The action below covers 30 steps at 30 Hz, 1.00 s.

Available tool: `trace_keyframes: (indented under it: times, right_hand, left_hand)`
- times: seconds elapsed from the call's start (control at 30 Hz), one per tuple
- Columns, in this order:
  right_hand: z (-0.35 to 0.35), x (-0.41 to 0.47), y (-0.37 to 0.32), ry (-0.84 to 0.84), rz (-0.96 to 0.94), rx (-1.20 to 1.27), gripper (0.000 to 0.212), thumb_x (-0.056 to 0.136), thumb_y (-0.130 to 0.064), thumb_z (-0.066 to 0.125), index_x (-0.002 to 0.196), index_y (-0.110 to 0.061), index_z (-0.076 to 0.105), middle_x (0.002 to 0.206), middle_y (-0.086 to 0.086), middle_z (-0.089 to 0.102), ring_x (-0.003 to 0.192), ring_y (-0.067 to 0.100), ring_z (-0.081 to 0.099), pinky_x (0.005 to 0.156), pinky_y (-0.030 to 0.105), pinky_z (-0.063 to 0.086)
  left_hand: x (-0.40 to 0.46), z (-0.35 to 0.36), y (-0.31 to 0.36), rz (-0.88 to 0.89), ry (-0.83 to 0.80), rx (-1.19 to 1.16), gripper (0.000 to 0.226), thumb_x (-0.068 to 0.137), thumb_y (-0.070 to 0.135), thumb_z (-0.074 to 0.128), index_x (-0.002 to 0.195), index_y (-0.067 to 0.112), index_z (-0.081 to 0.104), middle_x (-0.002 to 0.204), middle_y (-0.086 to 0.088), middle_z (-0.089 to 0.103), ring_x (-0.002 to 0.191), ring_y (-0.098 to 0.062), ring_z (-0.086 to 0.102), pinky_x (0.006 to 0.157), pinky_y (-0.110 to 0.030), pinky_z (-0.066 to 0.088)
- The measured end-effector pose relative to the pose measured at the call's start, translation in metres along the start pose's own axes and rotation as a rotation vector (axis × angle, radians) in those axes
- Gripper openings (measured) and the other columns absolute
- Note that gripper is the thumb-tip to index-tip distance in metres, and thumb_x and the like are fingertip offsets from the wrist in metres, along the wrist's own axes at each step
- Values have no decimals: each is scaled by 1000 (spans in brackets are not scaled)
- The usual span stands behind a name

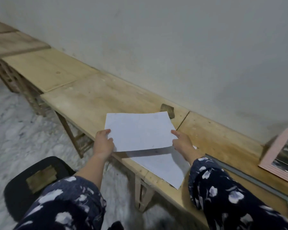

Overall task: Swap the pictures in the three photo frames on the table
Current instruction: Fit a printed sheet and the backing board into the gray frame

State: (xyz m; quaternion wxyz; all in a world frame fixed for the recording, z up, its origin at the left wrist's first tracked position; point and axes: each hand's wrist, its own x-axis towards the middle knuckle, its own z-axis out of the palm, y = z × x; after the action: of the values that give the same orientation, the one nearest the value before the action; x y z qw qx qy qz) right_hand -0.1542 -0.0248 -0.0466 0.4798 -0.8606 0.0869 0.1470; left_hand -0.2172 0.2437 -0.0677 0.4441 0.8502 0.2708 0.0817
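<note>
- The table (90,100) runs along the wall; I place everything else against it.
- A pink frame (271,156), picture still inside, lies at the table's right end.
- A white sheet (163,166) lies flat on the table's near edge.
- I hold a second sheet (138,131) just above the table, blank side up.
- My left hand (103,145) pinches its left edge; my right hand (181,141) grips its right edge.
- I judge a picture is out, mid-swap; next it needs carrying into a frame.
</note>
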Motion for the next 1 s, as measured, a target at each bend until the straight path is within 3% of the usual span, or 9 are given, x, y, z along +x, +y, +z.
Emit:
trace_keyframes:
  times: [0.07,0.13,0.33,0.43,0.6,0.7,0.8,0.93,1.0]
  right_hand:
    - [26,14,-26,-49,-83,-122,60,90,5,41,147,-12,35,152,5,34,131,21,42,102,27,36]
    - [46,27,-44,-101,-138,-230,64,90,2,43,150,-11,26,155,5,26,141,22,29,108,24,27]
    - [109,73,-79,-124,-117,-280,63,91,1,45,150,-6,23,155,9,22,140,25,27,105,24,27]
    - [128,91,-87,-68,-105,-232,39,84,3,44,121,-9,51,142,15,42,118,26,47,88,22,34]
    - [153,115,-91,-14,-77,-149,29,85,5,46,102,-17,55,118,4,40,105,20,43,77,15,40]
    - [160,117,-94,8,-43,-50,45,92,2,46,135,-9,47,139,7,39,129,21,41,104,27,37]
    - [161,118,-93,12,-42,-17,52,94,1,42,145,-9,36,152,6,30,139,22,32,112,26,26]
    - [156,114,-86,20,-49,-29,53,93,4,40,145,-9,37,153,8,28,141,21,29,107,19,24]
    - [148,108,-79,41,-40,-7,53,92,7,39,143,-8,40,151,8,31,139,20,33,90,8,27]
  left_hand:
    - [24,-17,-11,-29,-10,28,45,97,5,45,142,4,41,146,-12,34,132,-28,41,108,-32,31]
    - [40,-26,-18,-44,-36,43,49,97,7,47,145,5,36,148,-10,29,133,-28,38,109,-33,30]
    - [93,-46,-52,-57,-126,146,58,94,13,54,146,6,29,148,-10,21,130,-30,39,106,-37,34]
    - [108,-47,-65,-56,-164,256,64,89,23,61,144,11,30,147,-8,21,129,-31,39,100,-43,41]
    - [130,-44,-75,-83,-163,437,69,88,37,61,144,21,25,150,-9,16,137,-32,19,107,-48,25]
    - [139,-39,-77,-135,-174,489,68,90,44,57,146,24,24,154,-12,10,141,-33,10,111,-49,16]
    - [143,-32,-77,-143,-159,552,63,90,47,54,143,24,28,158,-13,2,143,-35,3,113,-51,12]
    - [140,-26,-72,-148,-115,599,55,90,43,53,137,19,36,159,-11,-8,142,-35,1,112,-51,11]
    - [135,-23,-64,-97,-82,601,50,89,38,54,134,20,40,158,-6,-4,140,-34,7,110,-50,15]
